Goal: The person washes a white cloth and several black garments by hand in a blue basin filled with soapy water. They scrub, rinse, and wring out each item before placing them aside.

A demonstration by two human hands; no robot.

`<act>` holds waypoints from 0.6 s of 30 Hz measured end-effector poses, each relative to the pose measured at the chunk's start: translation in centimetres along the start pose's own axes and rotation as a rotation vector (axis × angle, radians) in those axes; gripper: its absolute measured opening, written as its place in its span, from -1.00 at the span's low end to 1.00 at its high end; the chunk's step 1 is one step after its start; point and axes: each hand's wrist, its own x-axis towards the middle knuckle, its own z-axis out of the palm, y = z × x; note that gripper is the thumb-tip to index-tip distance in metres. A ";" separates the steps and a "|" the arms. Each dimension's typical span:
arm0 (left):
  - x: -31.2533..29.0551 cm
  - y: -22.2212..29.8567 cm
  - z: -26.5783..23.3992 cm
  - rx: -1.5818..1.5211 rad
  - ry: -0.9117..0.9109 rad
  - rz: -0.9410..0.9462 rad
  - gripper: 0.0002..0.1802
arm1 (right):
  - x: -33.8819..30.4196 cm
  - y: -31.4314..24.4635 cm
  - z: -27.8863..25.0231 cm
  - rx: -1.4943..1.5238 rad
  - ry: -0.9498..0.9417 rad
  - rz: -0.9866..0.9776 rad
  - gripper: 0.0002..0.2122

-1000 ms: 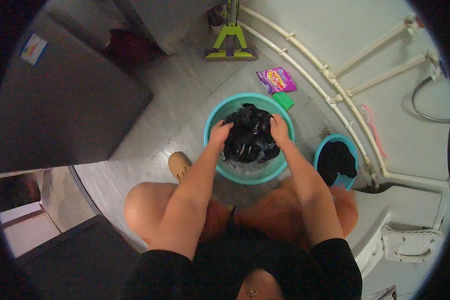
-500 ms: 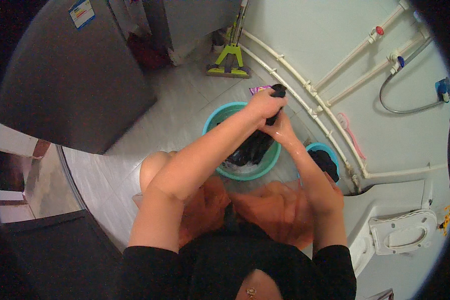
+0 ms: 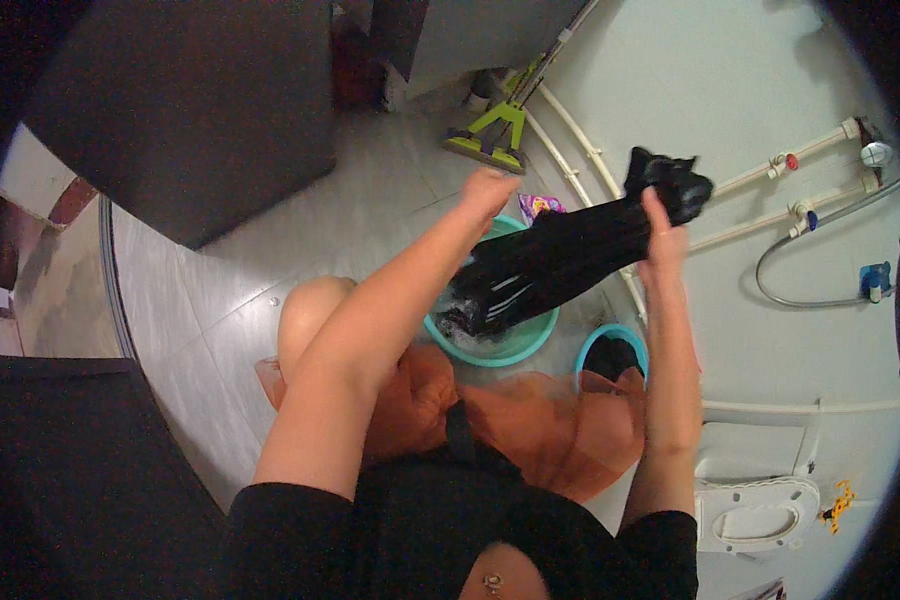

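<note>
A long piece of wet black clothing (image 3: 560,255) stretches up and right out of a turquoise basin (image 3: 505,355), its lower part lying in sudsy water. My right hand (image 3: 663,240) grips it close to its bunched upper end, raised to the right of the basin. Over the basin's far-left rim is my left hand (image 3: 488,192), its fingers curled closed. Whether it holds part of the cloth is hidden from view.
A smaller blue basin (image 3: 582,350) with dark cloth stands to the right. Beyond the large basin lie a purple packet (image 3: 540,206) and a green mop (image 3: 500,130). White pipes (image 3: 750,175) line the right wall. Lower right is a toilet seat (image 3: 760,515); a dark cabinet (image 3: 200,110) stands left.
My hands have moved apart from close together above the basin. The right hand has pulled the black clothing up and right, stretching it out; the left has shifted left. The view has turned slightly.
</note>
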 end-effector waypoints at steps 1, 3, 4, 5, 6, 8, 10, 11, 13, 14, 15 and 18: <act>0.7 -0.8 -0.6 0.029 0.017 -0.027 -0.52 | 0.3 -2.1 0.3 0.026 -0.024 -0.051 -0.69; -0.9 0.0 0.5 -0.016 0.063 -0.051 -0.63 | 1.2 -6.3 -0.7 0.038 -0.047 -0.116 -0.72; -1.6 0.3 0.6 -0.036 0.095 -0.064 -0.68 | 1.4 -8.1 -0.8 0.046 -0.067 -0.121 -0.72; -1.0 -0.1 0.1 -0.080 0.090 -0.054 -0.70 | 1.1 -10.2 0.1 0.050 -0.081 -0.124 -0.72; -0.1 -0.7 -0.4 -0.124 0.085 -0.044 -0.73 | 0.9 -11.9 1.0 0.055 -0.095 -0.126 -0.72; 0.6 -1.0 -0.5 -0.175 0.078 -0.033 -0.76 | 1.7 -13.4 1.0 0.100 -0.119 -0.128 -0.72; 1.0 -1.4 -0.7 -0.186 0.091 -0.027 -0.79 | 1.8 -13.6 1.5 0.090 -0.081 -0.085 -0.71; 1.1 -1.6 -1.0 -0.197 0.070 -0.026 -0.80 | 1.6 -12.8 1.8 0.116 -0.096 -0.072 -0.71; 1.3 -1.9 -1.8 -0.218 0.031 -0.022 -0.81 | 1.7 -9.7 2.0 0.096 -0.107 -0.080 -0.70; 0.8 -1.8 -1.7 -0.183 0.031 -0.061 -0.82 | 1.6 -7.5 1.7 0.072 -0.094 -0.078 -0.68; -0.1 -1.4 -1.0 -0.152 0.020 -0.102 -0.84 | 0.7 -5.4 1.5 -0.021 -0.046 -0.010 -0.65; 0.6 -2.7 -1.5 -0.223 0.045 -0.091 -0.81 | 0.7 3.3 0.1 -0.200 -0.078 0.097 -0.54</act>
